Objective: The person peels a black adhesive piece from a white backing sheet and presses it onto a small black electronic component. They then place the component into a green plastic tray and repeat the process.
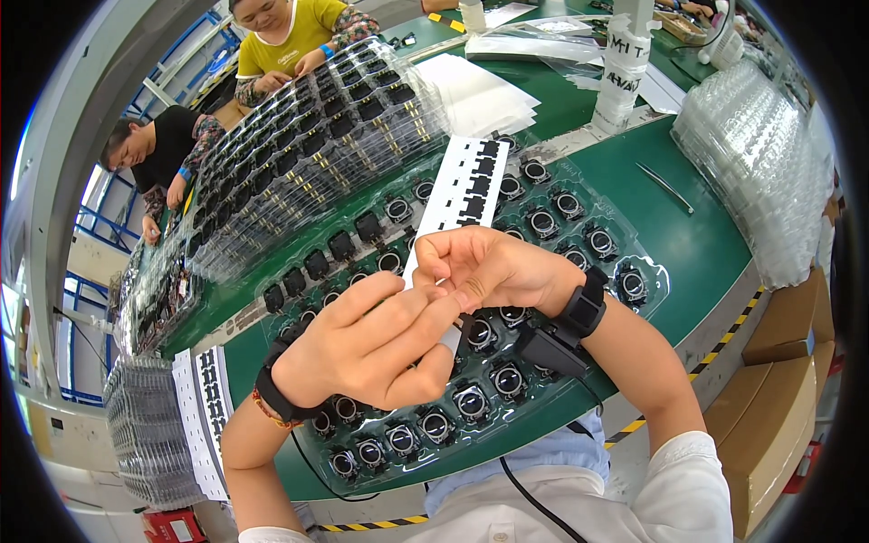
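Observation:
My left hand (367, 344) and my right hand (493, 270) meet over the middle of a clear plastic tray. The fingertips of both are pinched together. Whatever they grip is small and mostly hidden by the fingers; a dark sliver shows just below them. Rows of round black modules with pale rings (471, 403) sit in the pockets of the clear tray (659, 288). Under and behind my fingers lies a white backing sheet (444, 201), slanting across the tray, with a row of black stickers (478, 195) along its right side.
Tall stacks of clear trays holding black parts (308, 136) stand at the far left. Tweezers (665, 187) lie on the green table (625, 163). Stacked empty clear trays (747, 172) and cardboard boxes (769, 416) are at right. Two co-workers (285, 50) sit across.

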Demonstrator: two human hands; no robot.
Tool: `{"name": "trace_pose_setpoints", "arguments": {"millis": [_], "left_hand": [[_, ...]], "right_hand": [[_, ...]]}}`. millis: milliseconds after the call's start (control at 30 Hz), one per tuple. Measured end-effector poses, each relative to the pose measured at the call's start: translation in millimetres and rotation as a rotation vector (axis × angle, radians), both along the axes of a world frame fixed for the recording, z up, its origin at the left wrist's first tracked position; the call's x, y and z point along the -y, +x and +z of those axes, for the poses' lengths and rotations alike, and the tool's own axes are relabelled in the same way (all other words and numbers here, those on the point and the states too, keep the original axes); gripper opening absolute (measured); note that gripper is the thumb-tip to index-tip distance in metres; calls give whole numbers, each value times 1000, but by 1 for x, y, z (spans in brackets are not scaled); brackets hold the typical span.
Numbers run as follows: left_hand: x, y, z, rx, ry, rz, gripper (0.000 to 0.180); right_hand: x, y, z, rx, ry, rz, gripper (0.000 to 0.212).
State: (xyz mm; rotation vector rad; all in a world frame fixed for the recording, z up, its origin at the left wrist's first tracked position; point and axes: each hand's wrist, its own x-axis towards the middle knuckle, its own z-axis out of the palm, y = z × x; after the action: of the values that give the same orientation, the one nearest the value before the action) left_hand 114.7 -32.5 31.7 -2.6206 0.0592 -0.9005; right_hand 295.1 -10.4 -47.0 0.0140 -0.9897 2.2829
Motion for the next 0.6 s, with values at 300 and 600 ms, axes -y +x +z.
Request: {"name": "trace_pose_setpoints", "arguments": {"millis": [300, 600], "left_hand": [[-7, -12, -11, 65, 271, 70, 30], [-19, -11, 0, 148, -305, 311, 25]], "right_hand": [[0, 0, 4, -36, -65, 49, 20], [-1, 6, 9, -131, -77, -92, 27]]}}
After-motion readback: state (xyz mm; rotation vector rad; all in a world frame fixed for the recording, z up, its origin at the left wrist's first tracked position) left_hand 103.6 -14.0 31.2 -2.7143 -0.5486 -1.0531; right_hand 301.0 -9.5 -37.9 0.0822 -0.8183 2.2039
